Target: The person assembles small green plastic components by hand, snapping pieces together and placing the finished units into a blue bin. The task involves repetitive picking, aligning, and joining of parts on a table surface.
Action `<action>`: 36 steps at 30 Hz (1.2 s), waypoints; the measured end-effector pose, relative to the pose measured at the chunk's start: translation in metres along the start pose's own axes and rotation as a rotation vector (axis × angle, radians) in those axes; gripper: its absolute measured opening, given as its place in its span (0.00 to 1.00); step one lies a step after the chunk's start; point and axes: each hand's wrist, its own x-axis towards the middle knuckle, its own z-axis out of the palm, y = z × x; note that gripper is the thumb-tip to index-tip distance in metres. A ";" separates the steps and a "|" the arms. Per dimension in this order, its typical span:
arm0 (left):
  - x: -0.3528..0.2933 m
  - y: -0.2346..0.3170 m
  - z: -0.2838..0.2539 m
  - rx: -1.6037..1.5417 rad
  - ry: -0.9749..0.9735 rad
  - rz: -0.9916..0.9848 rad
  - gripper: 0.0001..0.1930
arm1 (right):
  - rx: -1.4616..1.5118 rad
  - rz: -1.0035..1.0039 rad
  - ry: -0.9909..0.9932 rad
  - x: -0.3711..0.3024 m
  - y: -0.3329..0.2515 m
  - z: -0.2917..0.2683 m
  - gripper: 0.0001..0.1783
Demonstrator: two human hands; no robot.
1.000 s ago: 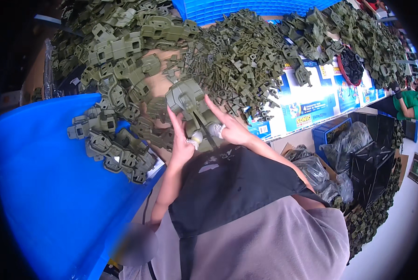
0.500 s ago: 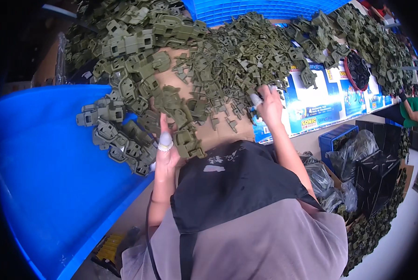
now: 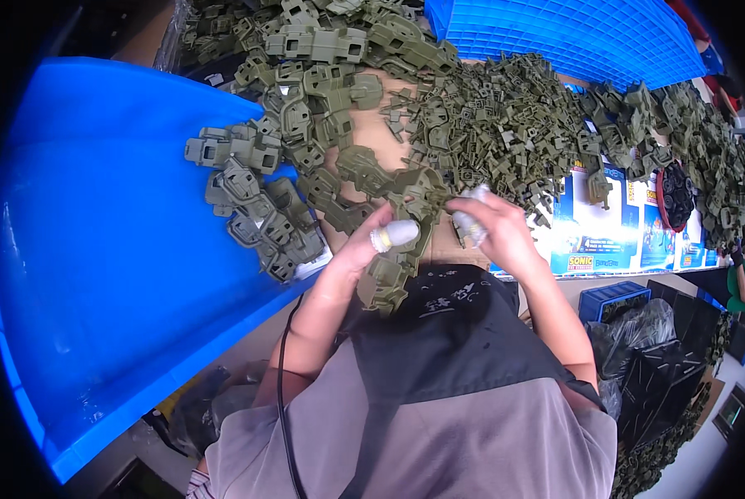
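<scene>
My left hand (image 3: 361,251), thumb wrapped in white, is closed around an olive-green moulded plastic toy-vehicle shell (image 3: 386,281) in front of my apron. To its right, my right hand (image 3: 505,233) has its white-wrapped fingers bent together at the shell's upper right side. Whatever is between those fingertips is too small and hidden to make out. Beyond the hands lies a heap of small olive plastic parts (image 3: 505,116). Several larger olive shells (image 3: 306,108) are piled to the left of it.
A big blue plastic bin (image 3: 123,249) fills the left side, with shells (image 3: 256,212) stacked at its edge. A blue crate (image 3: 555,33) stands at the back. Printed cardboard (image 3: 597,224) covers the table's right side, bearing a red-rimmed tray of dark parts (image 3: 676,195). Black crates (image 3: 663,366) stand below right.
My right hand has drawn back from the small-parts heap to the shell. My left hand has lifted and turned the shell inward, bringing the two hands together. The view has shifted.
</scene>
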 end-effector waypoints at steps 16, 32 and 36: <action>-0.012 -0.001 -0.003 0.198 0.007 0.071 0.24 | 0.010 -0.131 -0.309 0.023 0.003 0.015 0.24; 0.003 -0.025 -0.021 -0.105 0.300 0.056 0.25 | -0.281 0.276 -0.108 -0.072 0.058 0.080 0.21; 0.011 -0.035 -0.020 -0.382 0.360 -0.137 0.26 | -0.459 0.407 -0.374 -0.096 0.085 0.110 0.21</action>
